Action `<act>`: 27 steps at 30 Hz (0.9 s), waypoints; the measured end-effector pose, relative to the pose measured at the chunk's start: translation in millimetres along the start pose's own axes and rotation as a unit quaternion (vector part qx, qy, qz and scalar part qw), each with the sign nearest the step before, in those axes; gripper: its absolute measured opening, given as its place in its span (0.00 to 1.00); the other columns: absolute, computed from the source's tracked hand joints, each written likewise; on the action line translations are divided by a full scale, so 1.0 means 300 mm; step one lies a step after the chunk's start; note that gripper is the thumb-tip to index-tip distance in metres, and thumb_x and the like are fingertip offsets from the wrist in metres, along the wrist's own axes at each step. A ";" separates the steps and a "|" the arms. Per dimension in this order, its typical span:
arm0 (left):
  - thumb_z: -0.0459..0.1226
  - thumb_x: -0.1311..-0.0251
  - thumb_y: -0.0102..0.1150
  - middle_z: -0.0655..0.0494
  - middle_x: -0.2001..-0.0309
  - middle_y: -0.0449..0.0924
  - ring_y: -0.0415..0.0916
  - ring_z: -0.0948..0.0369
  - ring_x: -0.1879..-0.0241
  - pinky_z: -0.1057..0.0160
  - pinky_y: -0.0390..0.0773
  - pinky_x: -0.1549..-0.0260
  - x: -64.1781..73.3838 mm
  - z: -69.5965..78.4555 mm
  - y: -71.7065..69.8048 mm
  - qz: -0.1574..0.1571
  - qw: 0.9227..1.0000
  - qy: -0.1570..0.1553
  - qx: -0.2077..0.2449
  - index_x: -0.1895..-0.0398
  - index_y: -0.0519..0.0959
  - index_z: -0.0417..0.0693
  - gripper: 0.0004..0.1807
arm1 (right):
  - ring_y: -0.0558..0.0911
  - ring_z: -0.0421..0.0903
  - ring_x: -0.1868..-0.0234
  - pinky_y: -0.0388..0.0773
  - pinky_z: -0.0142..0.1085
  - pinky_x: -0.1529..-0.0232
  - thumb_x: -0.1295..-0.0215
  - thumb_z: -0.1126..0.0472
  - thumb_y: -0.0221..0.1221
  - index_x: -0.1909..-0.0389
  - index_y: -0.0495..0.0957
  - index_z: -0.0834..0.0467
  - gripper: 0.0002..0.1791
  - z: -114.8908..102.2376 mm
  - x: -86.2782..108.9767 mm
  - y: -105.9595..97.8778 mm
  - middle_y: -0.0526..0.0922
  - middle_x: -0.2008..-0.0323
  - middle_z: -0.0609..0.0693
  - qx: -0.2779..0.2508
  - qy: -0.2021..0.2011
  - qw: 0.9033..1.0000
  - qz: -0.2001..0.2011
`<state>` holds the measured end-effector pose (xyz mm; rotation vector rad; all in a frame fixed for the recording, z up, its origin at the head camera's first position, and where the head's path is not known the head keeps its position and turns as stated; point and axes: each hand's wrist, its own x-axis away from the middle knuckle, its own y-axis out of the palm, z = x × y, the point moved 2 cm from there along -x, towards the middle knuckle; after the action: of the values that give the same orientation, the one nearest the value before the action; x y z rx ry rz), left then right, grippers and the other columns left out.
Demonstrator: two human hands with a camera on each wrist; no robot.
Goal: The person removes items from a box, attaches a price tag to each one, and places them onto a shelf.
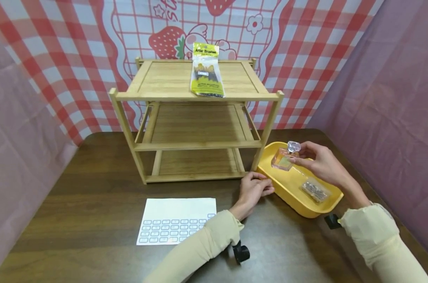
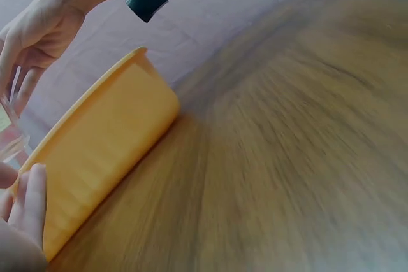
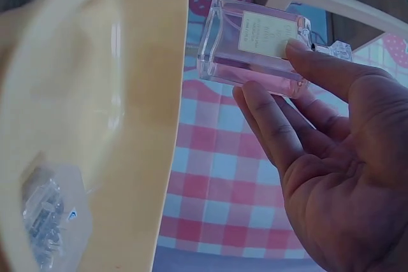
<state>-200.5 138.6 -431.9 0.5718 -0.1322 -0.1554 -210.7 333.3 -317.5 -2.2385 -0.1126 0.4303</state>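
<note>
My right hand (image 1: 321, 161) pinches a perfume bottle (image 1: 282, 159) with a faceted clear cap over the yellow bin (image 1: 293, 198). Pink liquid and a pale label show on the bottle (image 3: 248, 46) in the right wrist view, the thumb lying on the label side and fingers behind. My left hand (image 1: 253, 190) is at the bin's near left side, its fingers (image 2: 32, 199) against the outer wall just under the rim. Inside the bin lies a clear box of small metal pieces (image 1: 315, 190).
A three-tier wooden shelf (image 1: 200, 146) stands at the back, with a packet of artist brushes (image 1: 207, 72) on its top tier. A sheet of blue-framed labels (image 1: 176, 220) lies on the brown table (image 1: 76, 220), partly under the left sleeve. Pink cloth (image 1: 383, 129) hangs at the right.
</note>
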 end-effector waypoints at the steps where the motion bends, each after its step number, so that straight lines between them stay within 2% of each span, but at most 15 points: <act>1: 0.19 0.39 0.61 0.39 0.68 0.84 0.81 0.62 0.76 0.65 0.86 0.68 0.006 0.006 -0.007 -0.010 1.000 0.000 -0.008 0.60 0.75 0.32 0.08 | 0.81 0.36 0.62 0.77 0.23 0.64 0.32 0.63 0.69 0.54 0.79 0.65 0.13 -0.005 0.005 0.001 0.85 0.60 0.58 -0.002 -0.001 1.000 0.000; 4: 0.20 0.39 0.60 0.36 0.67 0.84 0.81 0.61 0.76 0.64 0.87 0.70 0.025 0.027 -0.034 -0.037 0.999 0.004 -0.040 0.59 0.75 0.30 0.08 | 0.82 0.36 0.61 0.78 0.23 0.64 0.33 0.64 0.69 0.53 0.79 0.66 0.13 -0.012 0.019 0.009 0.85 0.60 0.58 -0.011 -0.004 1.000 0.000; 7: 0.21 0.38 0.61 0.38 0.69 0.84 0.81 0.60 0.75 0.62 0.87 0.70 0.040 0.054 -0.071 -0.063 0.993 0.015 -0.097 0.58 0.76 0.29 0.07 | 0.82 0.38 0.63 0.79 0.25 0.66 0.34 0.65 0.70 0.53 0.79 0.66 0.13 -0.013 0.033 0.019 0.84 0.61 0.57 -0.022 -0.004 1.000 -0.003; 9: 0.22 0.37 0.61 0.41 0.70 0.85 0.83 0.57 0.74 0.60 0.88 0.71 0.050 0.078 -0.099 -0.078 0.986 0.024 -0.143 0.58 0.76 0.29 0.07 | 0.82 0.38 0.63 0.79 0.26 0.67 0.34 0.66 0.70 0.54 0.79 0.65 0.13 -0.013 0.042 0.027 0.84 0.62 0.57 -0.030 -0.006 1.000 -0.005; 12: 0.24 0.36 0.62 0.42 0.69 0.86 0.85 0.48 0.70 0.58 0.88 0.70 0.062 0.121 -0.145 -0.100 0.972 0.040 -0.210 0.57 0.77 0.30 0.07 | 0.82 0.38 0.63 0.79 0.26 0.66 0.35 0.67 0.70 0.55 0.79 0.65 0.11 -0.016 0.052 0.040 0.85 0.62 0.56 -0.045 -0.012 0.999 -0.010; 16: 0.26 0.35 0.63 0.39 0.67 0.86 0.85 0.38 0.64 0.56 0.88 0.70 0.078 0.181 -0.201 -0.108 0.954 0.056 -0.274 0.57 0.78 0.32 0.07 | 0.83 0.37 0.61 0.79 0.24 0.63 0.35 0.69 0.69 0.56 0.79 0.65 0.11 -0.026 0.059 0.060 0.86 0.62 0.55 -0.063 -0.023 0.998 -0.018; 19: 0.27 0.34 0.63 0.39 0.67 0.86 0.84 0.37 0.64 0.54 0.88 0.69 0.093 0.218 -0.241 -0.109 0.945 0.067 -0.302 0.57 0.78 0.32 0.07 | 0.84 0.36 0.60 0.80 0.25 0.62 0.35 0.70 0.69 0.55 0.79 0.66 0.11 -0.037 0.063 0.078 0.87 0.62 0.55 -0.073 -0.030 0.997 -0.023; 23: 0.27 0.34 0.63 0.38 0.65 0.86 0.84 0.37 0.64 0.48 0.88 0.68 0.114 0.260 -0.299 -0.111 0.937 0.085 -0.322 0.56 0.78 0.32 0.07 | 0.84 0.37 0.59 0.81 0.25 0.60 0.35 0.71 0.68 0.55 0.79 0.67 0.11 -0.052 0.070 0.105 0.86 0.61 0.56 -0.091 -0.038 0.995 -0.031; 27: 0.28 0.34 0.62 0.36 0.64 0.85 0.85 0.43 0.65 0.51 0.88 0.68 0.131 0.303 -0.363 -0.103 0.935 0.096 -0.326 0.55 0.77 0.31 0.08 | 0.84 0.39 0.58 0.81 0.26 0.57 0.35 0.71 0.68 0.54 0.80 0.67 0.11 -0.077 0.073 0.132 0.85 0.60 0.55 -0.101 -0.043 0.993 -0.043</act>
<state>-189.1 -6.8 -412.5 -0.0672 0.1694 -0.3292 -184.8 295.7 -339.5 -2.4020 -0.3091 0.4882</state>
